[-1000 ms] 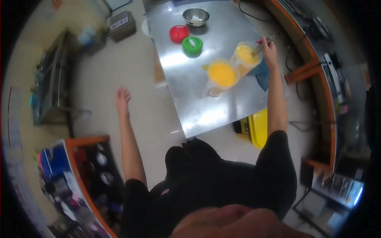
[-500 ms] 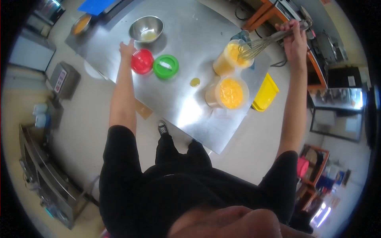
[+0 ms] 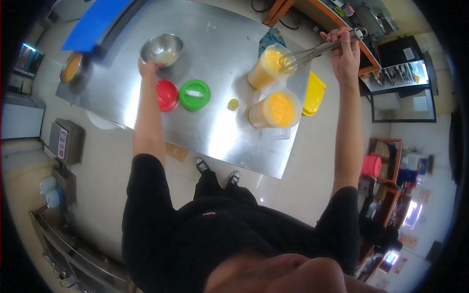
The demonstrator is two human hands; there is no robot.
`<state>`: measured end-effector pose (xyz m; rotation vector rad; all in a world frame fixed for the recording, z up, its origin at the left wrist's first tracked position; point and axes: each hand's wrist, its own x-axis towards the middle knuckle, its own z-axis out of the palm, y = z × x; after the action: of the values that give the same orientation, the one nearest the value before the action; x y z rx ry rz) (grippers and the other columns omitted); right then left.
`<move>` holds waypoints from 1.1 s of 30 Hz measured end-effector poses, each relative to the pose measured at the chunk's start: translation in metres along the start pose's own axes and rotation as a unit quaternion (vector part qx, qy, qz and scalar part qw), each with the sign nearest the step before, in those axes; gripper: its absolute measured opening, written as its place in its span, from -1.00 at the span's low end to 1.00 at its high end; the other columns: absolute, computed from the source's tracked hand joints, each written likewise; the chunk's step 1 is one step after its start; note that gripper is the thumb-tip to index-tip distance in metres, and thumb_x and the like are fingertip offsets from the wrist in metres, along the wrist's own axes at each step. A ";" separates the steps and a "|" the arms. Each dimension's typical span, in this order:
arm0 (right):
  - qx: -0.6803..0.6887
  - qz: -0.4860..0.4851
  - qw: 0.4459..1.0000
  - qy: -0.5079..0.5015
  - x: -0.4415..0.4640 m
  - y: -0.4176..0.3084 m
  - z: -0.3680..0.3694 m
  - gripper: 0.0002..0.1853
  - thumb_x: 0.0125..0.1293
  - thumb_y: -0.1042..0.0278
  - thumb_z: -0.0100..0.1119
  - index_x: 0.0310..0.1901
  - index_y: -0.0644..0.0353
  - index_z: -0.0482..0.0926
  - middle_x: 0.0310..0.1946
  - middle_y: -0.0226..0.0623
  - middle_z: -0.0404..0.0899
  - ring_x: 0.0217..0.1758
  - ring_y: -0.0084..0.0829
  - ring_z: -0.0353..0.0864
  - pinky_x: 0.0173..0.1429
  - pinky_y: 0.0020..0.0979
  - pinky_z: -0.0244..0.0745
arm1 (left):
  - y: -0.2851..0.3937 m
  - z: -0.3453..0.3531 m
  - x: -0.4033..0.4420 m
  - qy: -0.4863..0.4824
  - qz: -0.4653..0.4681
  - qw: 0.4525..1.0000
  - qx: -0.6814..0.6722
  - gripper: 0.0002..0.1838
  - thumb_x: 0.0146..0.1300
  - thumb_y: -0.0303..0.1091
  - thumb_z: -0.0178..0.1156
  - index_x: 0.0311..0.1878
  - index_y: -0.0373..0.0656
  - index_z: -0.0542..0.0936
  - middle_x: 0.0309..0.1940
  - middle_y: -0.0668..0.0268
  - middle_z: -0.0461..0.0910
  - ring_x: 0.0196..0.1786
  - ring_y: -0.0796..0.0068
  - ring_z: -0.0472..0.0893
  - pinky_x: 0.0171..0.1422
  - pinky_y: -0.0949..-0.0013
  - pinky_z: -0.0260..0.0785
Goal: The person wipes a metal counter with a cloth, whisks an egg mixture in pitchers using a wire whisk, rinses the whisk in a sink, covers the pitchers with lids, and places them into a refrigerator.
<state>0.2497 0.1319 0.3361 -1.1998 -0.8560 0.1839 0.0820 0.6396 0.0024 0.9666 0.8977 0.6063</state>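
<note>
My right hand (image 3: 346, 53) is closed round the handle of a wire whisk (image 3: 305, 57), whose wires tilt down to the mouth of a plastic jug (image 3: 267, 68) with yellow contents. Beside it stands a second jug (image 3: 273, 111), also filled with yellow. My left hand (image 3: 149, 68) grips the near-left rim of a steel bowl (image 3: 162, 50) with a little pale liquid in it. Just below the bowl are a red lidded container (image 3: 167, 95) and a green lid (image 3: 194, 95). A small yellowish puddle (image 3: 233, 104) lies on the steel table (image 3: 210, 53).
Another bowl (image 3: 72, 67) with orange contents is at the table's left end, near a blue board (image 3: 95, 27). A scale (image 3: 66, 140) stands left of the table. A teal cloth (image 3: 271, 40) lies behind the jugs, and a yellow lid (image 3: 313, 94) shows beyond the right edge.
My left hand has gone from open over the floor to the bowl's rim. My right hand has raised the whisk out of the rear jug. The view has turned and shifted.
</note>
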 end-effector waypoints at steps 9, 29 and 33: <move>-0.013 -0.061 0.998 0.016 -0.002 -0.009 0.020 -0.84 0.50 0.30 -0.01 -0.04 0.18 0.39 -0.28 -0.35 0.41 -0.14 -0.46 0.43 0.25 -0.15 0.42 | 0.042 0.037 -0.097 -0.047 0.090 0.991 -0.083 -0.13 0.24 -0.53 0.13 0.52 -0.12 -0.14 0.04 -0.03 0.44 -0.37 0.30 0.58 -0.29 0.31 0.58; 0.061 -0.073 0.995 0.034 -0.007 0.012 -0.034 -0.80 0.46 0.24 0.10 -0.09 0.18 0.40 -0.27 -0.36 0.45 -0.16 -0.47 0.47 0.08 -0.30 0.44 | 0.023 0.120 -0.307 -0.061 0.069 0.987 -0.131 -0.16 0.23 -0.57 0.01 0.52 0.05 -0.13 0.00 0.05 0.41 -0.36 0.34 0.58 -0.25 0.33 0.61; 0.102 -0.116 0.986 0.060 0.002 -0.002 -0.029 -0.81 0.46 0.23 0.10 -0.11 0.16 0.40 -0.28 -0.38 0.44 -0.17 -0.48 0.45 0.05 -0.33 0.43 | 0.018 0.134 -0.310 -0.044 0.082 0.986 -0.141 -0.12 0.22 -0.57 0.02 0.52 0.05 -0.18 0.01 0.01 0.42 -0.36 0.29 0.60 -0.26 0.32 0.60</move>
<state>0.2695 0.1107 0.3354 -0.9026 -0.8423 0.0080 0.0380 0.3485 0.1688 0.8074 0.6368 0.8017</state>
